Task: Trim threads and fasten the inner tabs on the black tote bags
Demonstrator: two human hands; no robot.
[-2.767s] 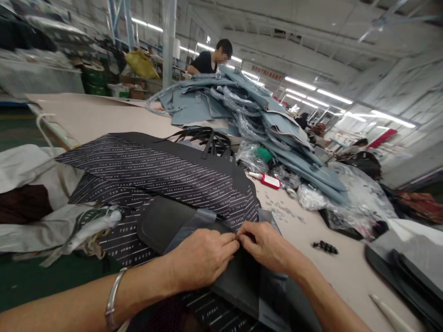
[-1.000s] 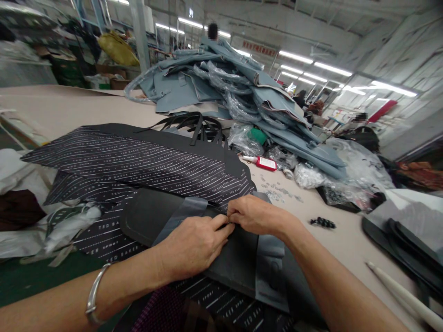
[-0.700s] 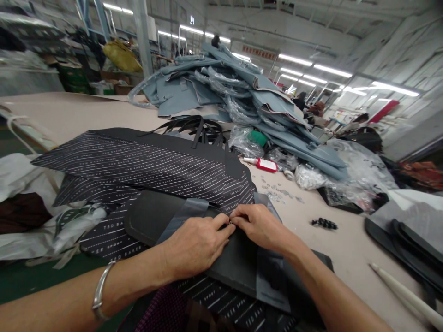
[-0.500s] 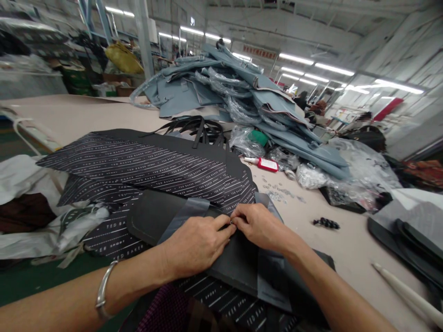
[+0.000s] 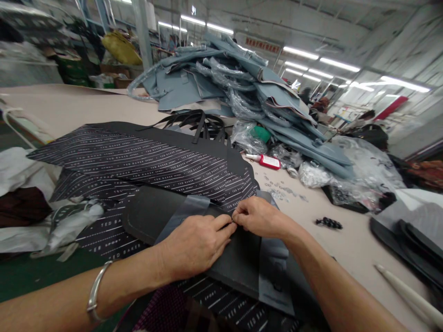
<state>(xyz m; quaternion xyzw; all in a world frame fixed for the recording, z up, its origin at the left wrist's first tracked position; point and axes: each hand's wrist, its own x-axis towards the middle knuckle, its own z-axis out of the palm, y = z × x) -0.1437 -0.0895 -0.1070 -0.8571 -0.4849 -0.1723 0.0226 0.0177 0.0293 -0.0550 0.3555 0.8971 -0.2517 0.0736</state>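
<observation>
My left hand (image 5: 198,243) rests on a black panel (image 5: 152,216) with its thumb and forefinger pinched at the panel's upper edge. Tip to tip with it, my right hand (image 5: 258,216) pinches at the same spot. Whatever small piece lies between the fingertips is too small to make out. Grey-blue strips (image 5: 275,272) cross the panel. Beneath and behind it lies black lining fabric (image 5: 145,157) printed with white lettering, with black straps (image 5: 199,127) beyond.
A red bottle with a white nozzle (image 5: 269,161) lies behind small metal pieces (image 5: 282,190). Blue-grey bags (image 5: 194,87) in plastic are piled at the back. On the right are a black beaded item (image 5: 328,223), black pieces (image 5: 404,249) and a pale pointed tool (image 5: 404,288).
The view has shifted slightly. Both hands stay together at the panel's edge, and the small ring-like glint seen between the fingertips before is now mostly covered.
</observation>
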